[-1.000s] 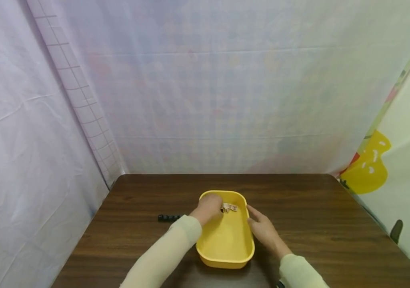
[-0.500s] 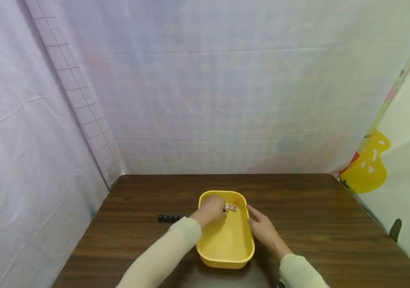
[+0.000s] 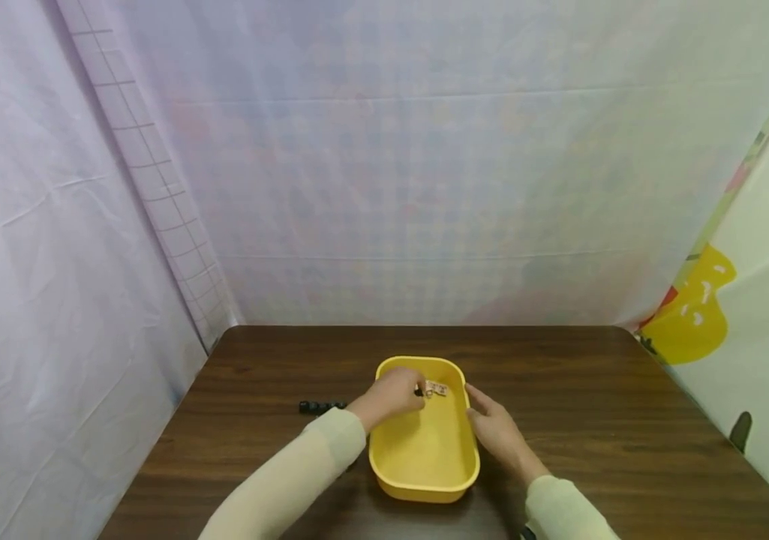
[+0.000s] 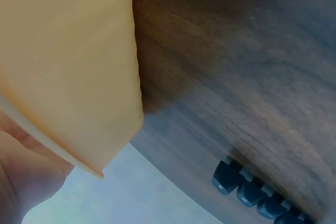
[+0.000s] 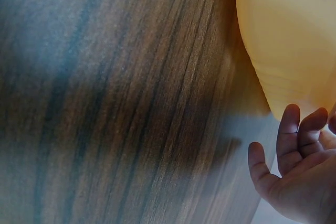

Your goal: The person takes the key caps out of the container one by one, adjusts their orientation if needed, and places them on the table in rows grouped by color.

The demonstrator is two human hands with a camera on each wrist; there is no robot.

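A yellow plastic tub [image 3: 425,450] stands on the brown wooden table. My left hand [image 3: 394,395] reaches over its left rim, with the fingers bent downward inside. At those fingertips lies a small item with a dark part and a pale printed piece [image 3: 436,388]; I cannot tell if the fingers grip it. In the left wrist view, the tub's wall hides most of that hand [image 4: 29,174]. My right hand [image 3: 497,435] rests against the tub's right side, thumb and forefinger at the rim. The right wrist view shows its other fingers [image 5: 288,135] loosely extended beside the yellow wall.
A black segmented strip [image 3: 316,407] lies on the table left of the tub, partly behind the left forearm; its knobbly blocks [image 4: 249,192] show in the left wrist view. Pale curtains [image 3: 418,187] hang behind the table [image 3: 580,390] and along both sides.
My left hand shifts slightly inside the tub, its thumb and forefinger showing more apart now, with the dark part visible between them. The right hand stays at the tub's side.
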